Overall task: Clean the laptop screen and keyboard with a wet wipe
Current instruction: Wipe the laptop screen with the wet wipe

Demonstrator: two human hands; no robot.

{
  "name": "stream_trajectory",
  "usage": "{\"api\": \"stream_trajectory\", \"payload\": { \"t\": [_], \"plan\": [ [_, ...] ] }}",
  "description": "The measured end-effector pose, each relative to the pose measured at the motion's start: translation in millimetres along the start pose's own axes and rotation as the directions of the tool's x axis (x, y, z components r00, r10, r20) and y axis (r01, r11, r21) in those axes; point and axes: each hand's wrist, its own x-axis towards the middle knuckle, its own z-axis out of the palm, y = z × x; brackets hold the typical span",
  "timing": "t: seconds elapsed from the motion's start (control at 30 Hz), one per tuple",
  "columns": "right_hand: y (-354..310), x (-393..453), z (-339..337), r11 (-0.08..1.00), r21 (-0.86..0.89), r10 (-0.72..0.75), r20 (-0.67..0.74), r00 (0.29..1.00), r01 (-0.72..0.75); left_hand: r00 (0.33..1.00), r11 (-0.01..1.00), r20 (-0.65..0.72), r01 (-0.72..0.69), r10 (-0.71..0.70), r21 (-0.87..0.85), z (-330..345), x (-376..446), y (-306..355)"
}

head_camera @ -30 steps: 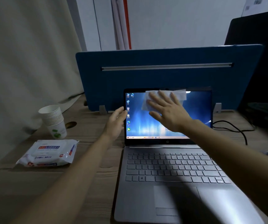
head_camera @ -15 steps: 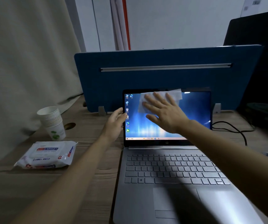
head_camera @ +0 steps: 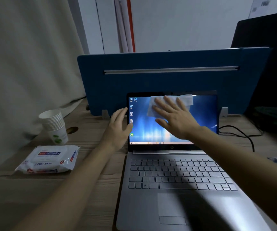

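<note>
Under my right hand (head_camera: 176,117), flat with fingers spread, the wipe (head_camera: 187,100) is pressed against the upper middle of the screen (head_camera: 204,112); nothing is gripped, the palm alone pinning the sheet to the glass, which I judge lets it sweep a broad band at a time. My left hand (head_camera: 118,129) stands open at the screen's left edge, thumb on the bezel and fingers reaching behind, apparently bracing the lid so the pressure does not tip it back. The wipe lies unfolded, its long axis running across the screen, one corner poking out past my fingertips toward the top right. The laptop (head_camera: 144,205) sits open and facing me, its long side left to right, the keyboard (head_camera: 176,174) below my wrists not yet touched by the wipe. The wipe pack (head_camera: 49,160) and a stack of cups (head_camera: 54,125) rest on the desk (head_camera: 91,189) to the left of my left forearm.
</note>
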Motion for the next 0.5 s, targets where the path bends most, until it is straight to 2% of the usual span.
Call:
{"api": "stream_trajectory", "payload": {
  "t": [0.07,0.13,0.2,0.33,0.5],
  "plan": [
    [-6.9,-5.7,5.1,1.000,-0.005,-0.027,0.014,1.000,0.027,0.997,0.973,0.020,-0.076,0.074,0.217,-0.5,-5.5,0.9],
    [-15.1,-21.7,16.7,0.996,-0.019,-0.088,0.056,0.995,0.090,0.990,0.884,0.047,-0.139,0.132,0.446,-0.2,-10.8,-0.5],
    [-19.6,-38.0,27.7,0.989,-0.045,-0.135,0.109,0.985,0.141,0.984,0.796,0.095,-0.178,0.151,0.578,0.6,-15.0,-3.3],
    [-11.9,-39.0,25.5,0.988,-0.043,-0.142,0.114,0.983,0.147,0.979,0.715,0.126,-0.201,0.157,0.670,2.4,-18.6,-9.9],
    [-4.1,-5.9,3.3,1.000,0.009,-0.013,0.034,0.999,0.013,0.979,0.681,0.128,-0.203,0.159,0.704,4.1,-19.3,-11.8]
  ]
}}
